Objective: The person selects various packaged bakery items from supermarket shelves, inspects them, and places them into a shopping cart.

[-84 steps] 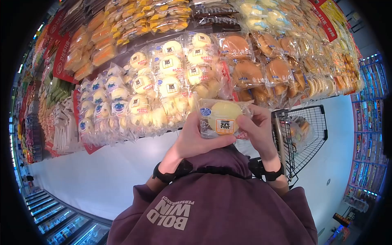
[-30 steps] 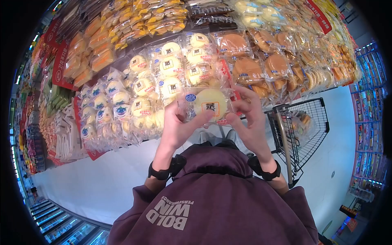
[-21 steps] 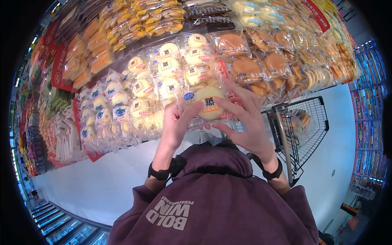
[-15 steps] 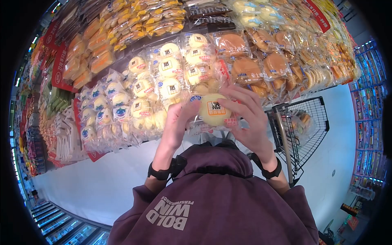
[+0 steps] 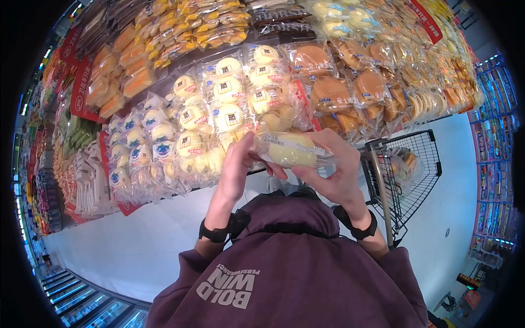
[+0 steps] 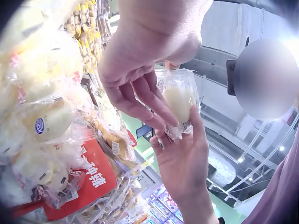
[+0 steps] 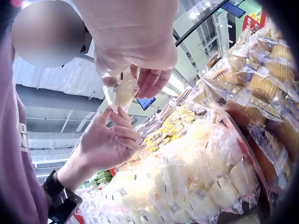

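Note:
A pale yellow steamed cake point(image 5: 292, 156) in a clear wrapper is held level between both hands in front of the display. Small printed text shows on the wrapper side facing up. My left hand point(image 5: 236, 167) pinches the wrapper's left end, its other fingers curled below. At the right end my right hand point(image 5: 337, 170) grips it, thumb along the near side. In the left wrist view the wrapped cake point(image 6: 177, 102) lies between the fingertips of both hands. From the right wrist, the left hand point(image 7: 105, 140) pinches one end of the wrapped cake point(image 7: 124, 91).
Rows of similar wrapped cakes point(image 5: 227, 87) fill the display just beyond the hands, with brown wrapped cakes point(image 5: 331, 95) to their right. A black wire shopping cart point(image 5: 413, 188) holding a bagged item stands at the right. A red sign point(image 6: 86, 179) sits among the packs.
The wrapped cake has been turned so its large front label no longer faces up and small print shows. The right hand's fingers have moved off the label to the right end.

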{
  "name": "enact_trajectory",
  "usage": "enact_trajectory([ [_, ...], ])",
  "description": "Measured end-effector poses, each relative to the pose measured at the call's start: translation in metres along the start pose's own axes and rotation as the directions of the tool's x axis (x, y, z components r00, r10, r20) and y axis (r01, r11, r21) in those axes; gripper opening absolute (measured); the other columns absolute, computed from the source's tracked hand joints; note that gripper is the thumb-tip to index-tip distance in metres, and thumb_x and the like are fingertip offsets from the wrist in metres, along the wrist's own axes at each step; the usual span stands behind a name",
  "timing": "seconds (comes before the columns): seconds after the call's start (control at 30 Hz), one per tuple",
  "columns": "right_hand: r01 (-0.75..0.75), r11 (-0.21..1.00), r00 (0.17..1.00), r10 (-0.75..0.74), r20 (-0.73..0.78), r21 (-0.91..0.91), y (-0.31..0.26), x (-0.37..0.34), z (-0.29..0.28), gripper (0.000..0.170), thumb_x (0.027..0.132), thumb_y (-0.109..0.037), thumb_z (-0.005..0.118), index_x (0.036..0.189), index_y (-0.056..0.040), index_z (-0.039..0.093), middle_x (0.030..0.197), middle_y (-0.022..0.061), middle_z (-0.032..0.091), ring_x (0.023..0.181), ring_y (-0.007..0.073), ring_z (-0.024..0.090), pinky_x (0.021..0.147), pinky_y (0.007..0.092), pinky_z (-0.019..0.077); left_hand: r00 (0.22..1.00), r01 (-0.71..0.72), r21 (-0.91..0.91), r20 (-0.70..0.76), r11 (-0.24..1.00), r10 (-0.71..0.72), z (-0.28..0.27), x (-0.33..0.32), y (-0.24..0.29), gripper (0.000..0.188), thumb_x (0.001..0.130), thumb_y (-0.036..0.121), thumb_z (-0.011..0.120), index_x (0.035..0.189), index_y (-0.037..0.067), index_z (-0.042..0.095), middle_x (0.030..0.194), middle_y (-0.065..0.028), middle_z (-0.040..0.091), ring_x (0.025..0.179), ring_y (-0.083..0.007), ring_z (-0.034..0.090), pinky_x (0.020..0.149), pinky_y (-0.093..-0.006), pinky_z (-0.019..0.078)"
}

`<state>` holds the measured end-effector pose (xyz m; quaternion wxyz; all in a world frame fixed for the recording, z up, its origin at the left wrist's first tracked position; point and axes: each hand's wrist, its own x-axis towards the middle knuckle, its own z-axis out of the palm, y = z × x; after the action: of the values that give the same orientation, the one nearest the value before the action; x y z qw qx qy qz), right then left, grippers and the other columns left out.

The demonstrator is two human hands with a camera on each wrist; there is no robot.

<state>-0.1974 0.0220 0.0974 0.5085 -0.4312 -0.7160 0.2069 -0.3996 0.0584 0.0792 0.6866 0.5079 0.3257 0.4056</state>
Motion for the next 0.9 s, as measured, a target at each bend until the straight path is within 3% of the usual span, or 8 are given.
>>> enact_trajectory([
  [0.13,-0.033,0.999,0.999,0.033,0.01,-0.013,-0.001,-0.001,-0.003,0.044,0.073,-0.016,0.084,0.11,-0.0005,0.066,0.096,0.012,0.07,0.087,0.0247,0.069,0.074,0.033,0.0539,0.999,0.042,-0.052,0.008,0.998,-0.041,0.003,0.0,0.0,0.067,0.103,0.042,0.021,0.1,-0.006,0.067,0.076,-0.0172,0.072,0.072,-0.0208,0.067,0.071,-0.0312,0.0498],
  [0.43,-0.231,0.958,0.972,0.237,-0.012,0.17,0.002,-0.011,-0.003,0.048,0.087,-0.015,0.073,0.125,0.0016,0.05,0.103,0.0093,0.068,0.092,0.0104,0.066,0.074,0.026,0.0523,0.997,0.018,-0.007,0.071,1.0,-0.017,0.003,0.0,-0.006,0.073,0.102,0.046,0.018,0.095,-0.007,0.067,0.08,-0.0163,0.071,0.071,-0.0208,0.066,0.07,-0.0319,0.0505],
  [0.53,-0.343,0.858,0.926,0.378,-0.017,0.381,0.0,-0.01,0.001,0.045,0.092,-0.014,0.068,0.127,0.0025,0.047,0.108,0.0084,0.066,0.093,0.01,0.063,0.075,0.0257,0.0518,0.993,-0.069,-0.097,0.088,0.993,0.078,0.002,-0.001,-0.011,0.061,0.104,0.041,0.029,0.097,-0.006,0.067,0.082,-0.0146,0.071,0.07,-0.0195,0.066,0.066,-0.0302,0.0508],
  [0.63,-0.369,0.758,0.894,0.449,-0.018,0.538,-0.003,-0.009,0.004,0.039,0.096,-0.013,0.063,0.128,0.0028,0.046,0.111,0.0097,0.064,0.095,0.0101,0.062,0.079,0.0257,0.0508,0.989,-0.115,0.031,0.099,0.993,0.112,0.003,0.0,-0.008,0.031,0.099,0.024,0.054,0.1,-0.004,0.067,0.086,-0.0125,0.072,0.073,-0.0148,0.068,0.064,-0.0267,0.0522],
  [0.7,-0.376,0.73,0.889,0.457,0.002,0.571,-0.003,-0.01,0.005,0.038,0.097,-0.013,0.062,0.128,0.0026,0.046,0.113,0.0096,0.064,0.098,0.0101,0.061,0.082,0.026,0.05,0.996,-0.09,0.14,0.007,0.986,0.09,0.012,0.0,-0.003,0.018,0.09,0.008,0.066,0.103,-0.003,0.066,0.088,-0.0107,0.072,0.076,-0.0115,0.068,0.064,-0.0244,0.0529],
  [0.73,-0.38,0.715,0.887,0.461,0.013,0.587,-0.003,-0.01,0.006,0.038,0.097,-0.013,0.061,0.129,0.0025,0.046,0.113,0.0096,0.064,0.099,0.0101,0.061,0.084,0.0262,0.0496,0.996,-0.074,0.193,-0.04,0.978,0.083,0.016,0.0,-0.001,0.021,0.085,0.001,0.072,0.105,-0.002,0.066,0.088,-0.0098,0.072,0.078,-0.0099,0.068,0.064,-0.0233,0.0532],
  [0.9,-0.437,0.662,0.869,0.486,0.095,0.609,-0.001,-0.009,0.004,0.034,0.096,-0.012,0.063,0.125,0.001,0.05,0.111,0.0084,0.065,0.098,0.0098,0.061,0.084,0.0265,0.049,0.982,-0.125,0.151,-0.124,0.981,0.145,0.016,0.0,-0.004,0.028,0.08,-0.004,0.077,0.105,-0.003,0.066,0.087,-0.0071,0.073,0.075,-0.0087,0.068,0.065,-0.0225,0.0538],
])
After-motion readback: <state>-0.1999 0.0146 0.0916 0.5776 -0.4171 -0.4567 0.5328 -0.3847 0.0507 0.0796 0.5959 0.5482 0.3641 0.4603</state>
